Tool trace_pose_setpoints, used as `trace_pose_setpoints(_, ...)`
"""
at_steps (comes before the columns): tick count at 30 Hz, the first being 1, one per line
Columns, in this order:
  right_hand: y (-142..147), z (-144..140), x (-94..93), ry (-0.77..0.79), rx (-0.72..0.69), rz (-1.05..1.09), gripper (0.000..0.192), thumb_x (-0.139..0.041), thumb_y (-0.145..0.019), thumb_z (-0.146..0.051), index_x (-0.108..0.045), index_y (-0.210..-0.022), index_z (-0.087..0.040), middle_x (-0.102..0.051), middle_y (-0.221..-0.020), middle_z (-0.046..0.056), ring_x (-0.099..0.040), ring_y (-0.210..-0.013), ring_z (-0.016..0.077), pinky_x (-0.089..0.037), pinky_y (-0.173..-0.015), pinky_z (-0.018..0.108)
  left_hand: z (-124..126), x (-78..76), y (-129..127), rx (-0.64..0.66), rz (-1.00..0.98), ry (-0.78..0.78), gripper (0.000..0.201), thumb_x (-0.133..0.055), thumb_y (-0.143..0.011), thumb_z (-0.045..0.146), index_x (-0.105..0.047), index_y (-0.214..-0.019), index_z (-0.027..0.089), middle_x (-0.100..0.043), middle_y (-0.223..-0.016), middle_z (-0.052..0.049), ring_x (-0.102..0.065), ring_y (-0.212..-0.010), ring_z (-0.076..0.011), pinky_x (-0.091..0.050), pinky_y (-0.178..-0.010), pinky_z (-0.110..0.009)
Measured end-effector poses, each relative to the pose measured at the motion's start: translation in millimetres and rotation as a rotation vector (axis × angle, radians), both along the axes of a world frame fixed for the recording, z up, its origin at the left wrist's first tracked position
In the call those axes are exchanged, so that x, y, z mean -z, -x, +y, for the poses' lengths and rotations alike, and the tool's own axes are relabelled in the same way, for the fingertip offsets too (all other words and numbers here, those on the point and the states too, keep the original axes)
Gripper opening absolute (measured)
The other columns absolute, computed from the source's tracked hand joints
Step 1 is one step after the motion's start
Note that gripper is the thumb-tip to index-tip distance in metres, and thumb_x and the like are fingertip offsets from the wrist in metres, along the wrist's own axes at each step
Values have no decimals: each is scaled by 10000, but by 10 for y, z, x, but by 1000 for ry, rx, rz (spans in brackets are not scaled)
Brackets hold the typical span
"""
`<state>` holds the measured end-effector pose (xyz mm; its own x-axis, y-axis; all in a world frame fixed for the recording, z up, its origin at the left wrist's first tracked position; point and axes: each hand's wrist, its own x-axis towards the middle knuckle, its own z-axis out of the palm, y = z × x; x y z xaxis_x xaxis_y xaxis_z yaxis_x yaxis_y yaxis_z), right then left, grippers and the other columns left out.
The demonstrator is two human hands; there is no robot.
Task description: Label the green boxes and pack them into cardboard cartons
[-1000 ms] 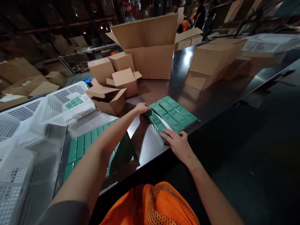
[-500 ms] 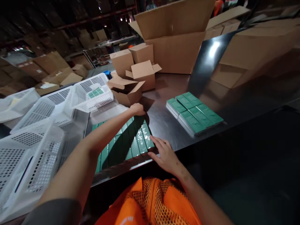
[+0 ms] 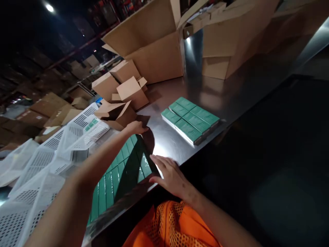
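Note:
Rows of shiny green boxes (image 3: 119, 171) lie side by side along the near edge of the metal table, partly under the shadow of my left arm. My left hand (image 3: 137, 127) is at their far right corner, bent over the end; its fingers are mostly hidden. Beside the near right end of the rows, my right hand (image 3: 168, 173) is open, thumb and fingers apart. Whether its fingertips touch the boxes, I cannot tell. A separate flat block of green boxes (image 3: 190, 118) lies further right on the table.
White perforated baskets (image 3: 48, 159) line the left side, one with green boxes (image 3: 91, 125) in it. Small brown cartons (image 3: 131, 91) with some flaps up stand behind my left hand. A large open carton (image 3: 159, 58) is at the back. Another carton (image 3: 218, 44) stands further right.
The view has turned to the right, so the table and boxes appear shifted left. Both hands remain around the right end of the green rows; the right hand's fingers look a little further from them.

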<state>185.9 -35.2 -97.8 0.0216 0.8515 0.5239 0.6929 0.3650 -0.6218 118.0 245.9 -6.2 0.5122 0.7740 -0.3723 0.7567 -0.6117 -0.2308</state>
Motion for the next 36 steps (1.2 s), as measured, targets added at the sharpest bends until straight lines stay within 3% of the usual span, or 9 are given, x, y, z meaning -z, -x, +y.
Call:
trace_pose_setpoints(3,-570,-96,-125,-84,242,-207,599,-562,-969,-169,-369,-1530,-252,-540,-1460,98,-436,-1393,271,-340,-1109,493,4,54,-430,42,-215,-32,484,-524,-978,488,-562,-1328,156,-589,-1372,-134,-577,-1237,-277,-464,-1047,-486)
trace_pose_setpoints(5,-962,-117,-130,-7,392,-357,663,-456,-934,-7,-388,-1517,-315,-486,-1513,68,-370,-1437,295,-294,-1090,563,-10,130,-729,40,-331,-11,471,-506,-993,473,-546,-1347,165,-581,-1379,-128,-590,-1217,-267,-477,-1035,-488)
trace_pose_setpoints(10,-1498,-74,41,45,368,-525,662,-361,-870,99,-581,-1329,-323,-608,-1395,40,-530,-1309,245,-301,-1007,555,-123,273,-1117,25,-469,73,394,-534,-988,449,-613,-1252,168,-658,-1242,-105,-657,-1072,-231,-534,-956,-450)
trace_pose_setpoints(13,-1392,-90,61,9,305,-492,599,-352,-893,85,-606,-1283,-293,-633,-1365,39,-581,-1253,209,-302,-993,494,-132,237,-993,21,-466,89,367,-553,-982,427,-618,-1234,167,-651,-1239,-105,-649,-1077,-234,-538,-949,-451)
trace_pose_setpoints(17,-880,-90,-9,49,176,-261,517,-450,-925,-15,-553,-1371,-254,-628,-1367,82,-614,-1209,202,-348,-960,425,-24,105,-518,-18,-361,80,363,-556,-970,458,-675,-1147,164,-684,-1194,-97,-645,-1101,-237,-514,-980,-450)
trace_pose_setpoints(21,-316,-20,-19,157,11,-59,529,-559,-913,-139,-514,-1425,-262,-652,-1328,79,-638,-1133,208,-427,-932,395,-12,40,36,-92,-220,34,550,-530,-893,645,-773,-917,151,-743,-1035,-140,-666,-1096,-309,-498,-968,-372)
trace_pose_setpoints(24,-81,26,4,172,-19,-9,520,-652,-880,-246,-558,-1392,-246,-663,-1303,91,-630,-1125,246,-440,-963,432,-128,63,280,-100,-208,-5,625,-419,-904,694,-782,-974,190,-750,-1059,-136,-666,-1109,-308,-499,-940,-323)
trace_pose_setpoints(29,-5,93,72,137,37,41,496,-726,-829,-202,-629,-1315,-227,-706,-1224,76,-634,-1081,263,-475,-960,439,-251,109,331,-112,-237,-93,635,-365,-930,647,-685,-1236,192,-721,-1166,-159,-642,-1150,-336,-499,-939,-369)
trace_pose_setpoints(36,-62,32,-2,159,-34,-37,611,-728,-858,-252,-516,-1431,-227,-640,-1347,73,-613,-1166,252,-486,-1000,415,-108,53,212,-84,-184,6,611,-505,-855,678,-753,-1042,152,-734,-1107,-186,-652,-1132,-372,-502,-936,-369)
